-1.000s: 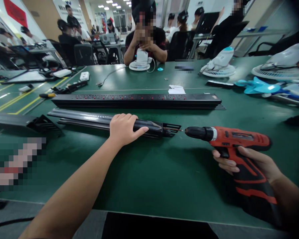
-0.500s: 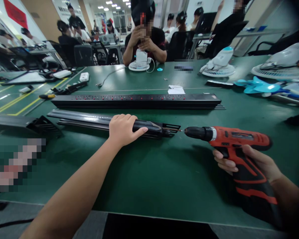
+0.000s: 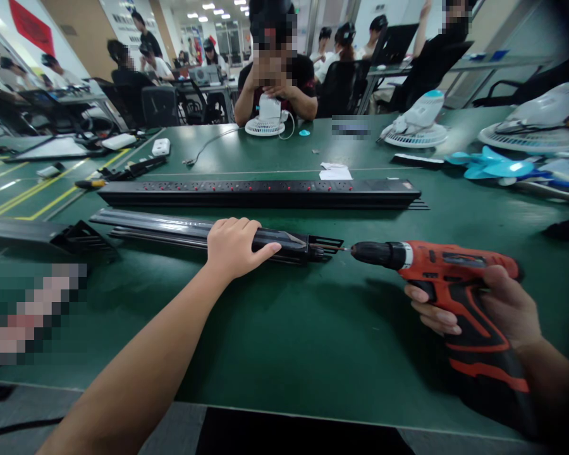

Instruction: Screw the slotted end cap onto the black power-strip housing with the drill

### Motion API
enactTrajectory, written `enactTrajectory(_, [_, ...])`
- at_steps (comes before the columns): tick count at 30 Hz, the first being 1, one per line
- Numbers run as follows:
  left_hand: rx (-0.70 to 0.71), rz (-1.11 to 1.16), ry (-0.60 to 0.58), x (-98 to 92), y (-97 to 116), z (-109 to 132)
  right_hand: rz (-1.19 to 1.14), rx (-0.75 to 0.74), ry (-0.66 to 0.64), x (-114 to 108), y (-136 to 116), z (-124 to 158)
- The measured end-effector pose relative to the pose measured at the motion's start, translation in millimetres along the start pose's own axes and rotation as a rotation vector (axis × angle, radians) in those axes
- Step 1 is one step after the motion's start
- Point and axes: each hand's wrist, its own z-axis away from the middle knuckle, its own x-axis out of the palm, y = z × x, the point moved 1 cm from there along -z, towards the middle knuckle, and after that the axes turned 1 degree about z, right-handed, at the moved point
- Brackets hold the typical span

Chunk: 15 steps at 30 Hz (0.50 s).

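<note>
1. The black bar (image 3: 171, 229), landmark for all below, lies lengthwise on the green table (image 3: 284, 354).
2. Over its middle, the left hand (image 3: 232, 249) lies clasped, fingers bent across the top, thumb stretched toward its bracket end; the fingertips are hidden.
3. Off that bracket end, the right hand (image 3: 507, 309) grips the red-and-black drill (image 3: 459, 259) by its handle, fingers wrapped round.
4. The drill's thin bit points into the bar's bracket; whether it touches a screw, I cannot tell.
5. Just beyond the bar and roughly alongside it sits a socket strip (image 3: 260, 194).
6. Well beyond the bar, a person's hands are at a white fan (image 3: 265, 126).
</note>
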Motion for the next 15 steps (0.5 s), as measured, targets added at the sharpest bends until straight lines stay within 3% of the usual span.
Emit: enactTrajectory(15, [-0.003,-0.01,-0.018,-1.9,0.6,-0.7,0.013,0.005,0.007,0.0,-0.9,0.4])
